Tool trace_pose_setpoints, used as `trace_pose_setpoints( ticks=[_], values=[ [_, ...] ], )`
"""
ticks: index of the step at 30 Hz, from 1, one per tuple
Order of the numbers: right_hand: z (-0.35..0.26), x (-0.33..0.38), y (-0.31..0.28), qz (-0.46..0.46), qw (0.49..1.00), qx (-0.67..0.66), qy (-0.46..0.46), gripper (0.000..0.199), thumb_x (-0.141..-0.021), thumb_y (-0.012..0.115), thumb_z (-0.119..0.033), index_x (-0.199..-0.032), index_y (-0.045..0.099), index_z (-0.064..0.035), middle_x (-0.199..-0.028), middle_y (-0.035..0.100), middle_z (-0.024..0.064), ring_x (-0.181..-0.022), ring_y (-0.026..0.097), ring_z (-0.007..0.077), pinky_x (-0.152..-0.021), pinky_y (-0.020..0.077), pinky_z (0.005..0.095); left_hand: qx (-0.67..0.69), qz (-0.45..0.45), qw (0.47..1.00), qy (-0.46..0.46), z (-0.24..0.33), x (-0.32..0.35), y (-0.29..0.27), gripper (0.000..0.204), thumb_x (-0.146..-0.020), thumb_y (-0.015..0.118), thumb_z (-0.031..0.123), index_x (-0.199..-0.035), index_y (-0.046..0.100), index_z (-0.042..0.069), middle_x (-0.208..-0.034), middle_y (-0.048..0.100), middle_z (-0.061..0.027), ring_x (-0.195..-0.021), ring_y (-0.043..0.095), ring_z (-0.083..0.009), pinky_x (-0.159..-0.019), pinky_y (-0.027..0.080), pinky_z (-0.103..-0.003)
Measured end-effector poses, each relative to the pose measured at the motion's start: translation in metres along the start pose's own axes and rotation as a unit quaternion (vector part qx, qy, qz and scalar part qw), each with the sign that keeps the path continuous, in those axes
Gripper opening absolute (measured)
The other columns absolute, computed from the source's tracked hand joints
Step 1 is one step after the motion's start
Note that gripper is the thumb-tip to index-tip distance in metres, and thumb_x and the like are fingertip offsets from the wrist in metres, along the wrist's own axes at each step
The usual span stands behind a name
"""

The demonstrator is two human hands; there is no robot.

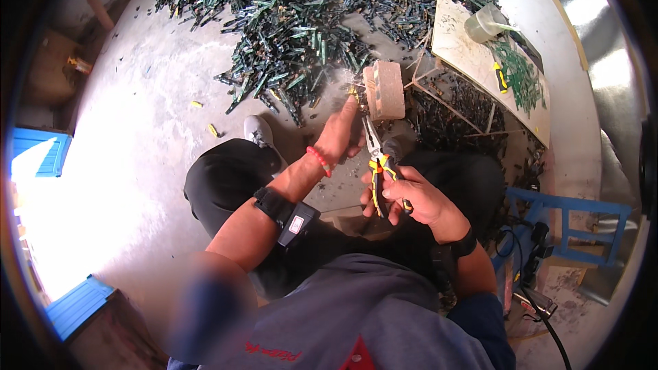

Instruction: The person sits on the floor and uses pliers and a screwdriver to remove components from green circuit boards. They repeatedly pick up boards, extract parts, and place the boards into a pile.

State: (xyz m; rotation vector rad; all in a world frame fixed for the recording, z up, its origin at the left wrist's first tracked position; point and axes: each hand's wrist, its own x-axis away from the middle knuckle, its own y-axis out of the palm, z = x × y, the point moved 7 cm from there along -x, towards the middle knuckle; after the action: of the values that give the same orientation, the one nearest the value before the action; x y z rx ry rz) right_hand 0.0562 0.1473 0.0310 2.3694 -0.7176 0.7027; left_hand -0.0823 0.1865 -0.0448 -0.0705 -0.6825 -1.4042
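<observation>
My right hand (423, 196) is wrapped round the yellow-and-black handles of a pair of pliers (378, 159). Their metal jaws point away from me, toward the near side of a reddish brick block (388, 91) on the floor. Left of the block, my left hand (339, 130) reaches forward, its fingers smeared by motion. Small yellowish bits (354, 89) show at its fingertips; whether it grips anything is not clear. Beyond both hands spreads a large heap of dark green and black strip-like pieces (288, 34).
A pale board (458, 42) on a metal frame stands at the right, bearing a translucent cup (482, 25), a yellow-and-black handled tool (500, 77) and green strips (522, 79). A blue frame (569, 226) and black cable lie at lower right. Yellow scraps (213, 130) dot the floor.
</observation>
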Motion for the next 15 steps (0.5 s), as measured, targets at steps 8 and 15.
trace_pose_setpoints(
  ticks=[8, 15],
  values=[
    [0.004, -0.003, 0.001, 0.003, 0.999, -0.041, 0.03, 0.039, -0.082, 0.047, -0.022, -0.116, 0.051, -0.0008, -0.098, 0.064, 0.0131, -0.083, 0.066, 0.024, -0.048, 0.0487, 0.0242, -0.052, 0.012, 0.998, 0.019, 0.007, 0.004, 0.003, 0.069, -0.093, 0.026, 0.057, -0.065, 0.054, 0.001, -0.051, 0.049, -0.0052, -0.039, 0.042, -0.0142, -0.039, 0.032, -0.029],
    [0.002, -0.004, -0.006, -0.007, 0.996, -0.083, 0.034, 0.043, -0.079, 0.046, -0.019, -0.115, 0.05, 0.0028, -0.095, 0.063, 0.0161, -0.081, 0.066, 0.0262, -0.045, 0.0501, 0.0247, -0.084, 0.002, 0.994, 0.069, 0.009, 0.001, 0.003, 0.07, -0.093, 0.026, 0.059, -0.066, 0.056, 0.001, -0.05, 0.049, -0.0045, -0.039, 0.043, -0.0129, -0.038, 0.032, -0.027]
  ],
)
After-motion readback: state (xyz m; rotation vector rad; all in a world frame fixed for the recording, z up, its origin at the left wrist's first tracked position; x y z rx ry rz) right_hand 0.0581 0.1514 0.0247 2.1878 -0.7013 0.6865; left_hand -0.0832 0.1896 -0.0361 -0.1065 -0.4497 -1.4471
